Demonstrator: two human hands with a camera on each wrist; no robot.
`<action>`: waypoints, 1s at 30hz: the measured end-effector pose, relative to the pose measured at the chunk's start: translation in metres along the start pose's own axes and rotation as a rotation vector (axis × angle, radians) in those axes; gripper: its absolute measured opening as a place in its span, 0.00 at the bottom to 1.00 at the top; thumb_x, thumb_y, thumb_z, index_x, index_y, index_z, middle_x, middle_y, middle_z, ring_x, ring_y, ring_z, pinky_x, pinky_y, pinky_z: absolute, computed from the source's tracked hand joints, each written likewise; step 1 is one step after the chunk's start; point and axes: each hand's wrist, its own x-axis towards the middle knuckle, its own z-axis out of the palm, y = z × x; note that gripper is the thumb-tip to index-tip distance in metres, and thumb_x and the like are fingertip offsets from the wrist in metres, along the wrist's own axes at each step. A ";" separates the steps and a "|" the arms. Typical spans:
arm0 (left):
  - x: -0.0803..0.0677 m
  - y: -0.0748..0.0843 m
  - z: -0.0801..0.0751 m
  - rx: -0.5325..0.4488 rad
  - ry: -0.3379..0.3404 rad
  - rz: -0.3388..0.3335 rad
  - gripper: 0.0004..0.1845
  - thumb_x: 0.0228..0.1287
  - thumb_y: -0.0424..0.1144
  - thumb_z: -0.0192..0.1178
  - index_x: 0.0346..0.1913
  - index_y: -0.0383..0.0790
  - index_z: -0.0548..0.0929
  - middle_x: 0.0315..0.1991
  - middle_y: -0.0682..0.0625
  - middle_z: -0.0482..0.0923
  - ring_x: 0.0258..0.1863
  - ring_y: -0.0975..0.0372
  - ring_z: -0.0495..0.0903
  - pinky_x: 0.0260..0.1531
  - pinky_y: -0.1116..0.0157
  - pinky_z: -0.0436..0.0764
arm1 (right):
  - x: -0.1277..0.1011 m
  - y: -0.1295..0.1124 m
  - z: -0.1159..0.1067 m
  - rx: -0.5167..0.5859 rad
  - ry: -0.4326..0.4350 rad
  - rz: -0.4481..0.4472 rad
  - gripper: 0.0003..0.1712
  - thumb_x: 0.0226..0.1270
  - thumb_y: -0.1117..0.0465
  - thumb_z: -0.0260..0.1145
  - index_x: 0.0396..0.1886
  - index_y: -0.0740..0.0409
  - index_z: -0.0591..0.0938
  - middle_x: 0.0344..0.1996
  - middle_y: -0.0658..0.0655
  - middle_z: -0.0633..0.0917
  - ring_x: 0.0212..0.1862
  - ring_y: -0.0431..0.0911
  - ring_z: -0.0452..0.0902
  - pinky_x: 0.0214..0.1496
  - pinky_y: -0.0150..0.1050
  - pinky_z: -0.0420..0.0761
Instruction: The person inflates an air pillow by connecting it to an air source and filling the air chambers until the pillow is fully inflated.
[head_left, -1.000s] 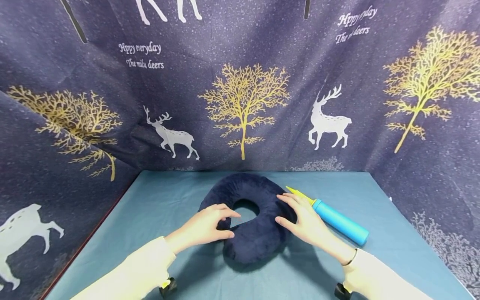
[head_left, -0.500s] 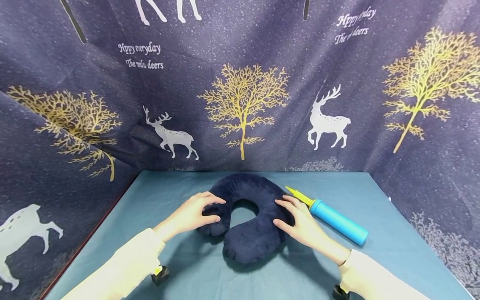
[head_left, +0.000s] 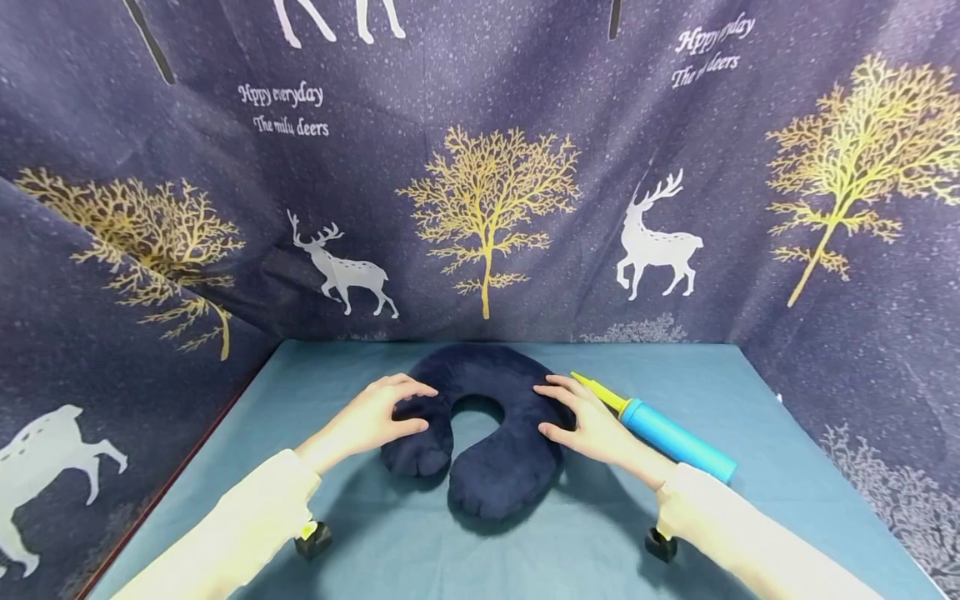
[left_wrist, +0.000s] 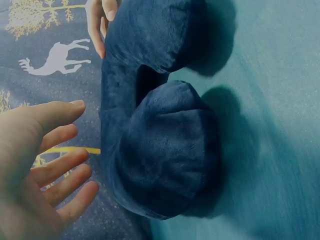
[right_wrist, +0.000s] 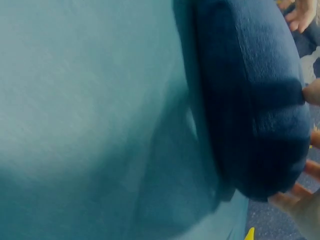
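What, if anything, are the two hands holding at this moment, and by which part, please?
Nothing is gripped. The left hand and right hand rest with relaxed fingers on the two side arms of the navy neck pillow, which lies on the table.

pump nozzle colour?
Yellow nozzle on a light-blue pump; clearest in the head view.

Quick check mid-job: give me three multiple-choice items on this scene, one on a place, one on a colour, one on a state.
1. Where does the pump lie?
A. right of the pillow
B. left of it
C. on top of it

2. What colour is the pump's nozzle?
A. red
B. yellow
C. white

3. How is the left hand?
A. clenched in a fist
B. off the table's edge
C. fingers spread at the pillow

Answers: 1 A, it lies beside the right hand; 2 B, yellow tip on a blue barrel; 3 C, the left wrist view shows straight fingers.
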 end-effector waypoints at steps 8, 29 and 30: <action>0.001 -0.005 -0.003 0.020 0.003 -0.012 0.23 0.60 0.43 0.69 0.59 0.48 0.81 0.53 0.48 0.81 0.50 0.54 0.81 0.52 0.52 0.79 | 0.029 0.015 -0.001 0.047 -0.127 -0.046 0.34 0.67 0.48 0.67 0.71 0.47 0.71 0.74 0.59 0.66 0.74 0.61 0.60 0.70 0.62 0.65; -0.002 -0.016 -0.009 0.020 0.002 -0.002 0.23 0.60 0.42 0.69 0.59 0.45 0.81 0.52 0.46 0.81 0.49 0.53 0.81 0.52 0.51 0.79 | 0.080 0.028 0.001 0.105 -0.301 -0.136 0.35 0.67 0.49 0.66 0.72 0.50 0.69 0.76 0.59 0.64 0.77 0.59 0.57 0.71 0.62 0.64; -0.002 -0.016 -0.010 0.023 -0.001 -0.001 0.23 0.60 0.42 0.69 0.59 0.45 0.81 0.52 0.46 0.81 0.49 0.53 0.81 0.52 0.51 0.79 | 0.080 0.028 0.001 0.106 -0.306 -0.134 0.35 0.67 0.49 0.66 0.72 0.50 0.69 0.76 0.59 0.63 0.77 0.59 0.57 0.71 0.62 0.65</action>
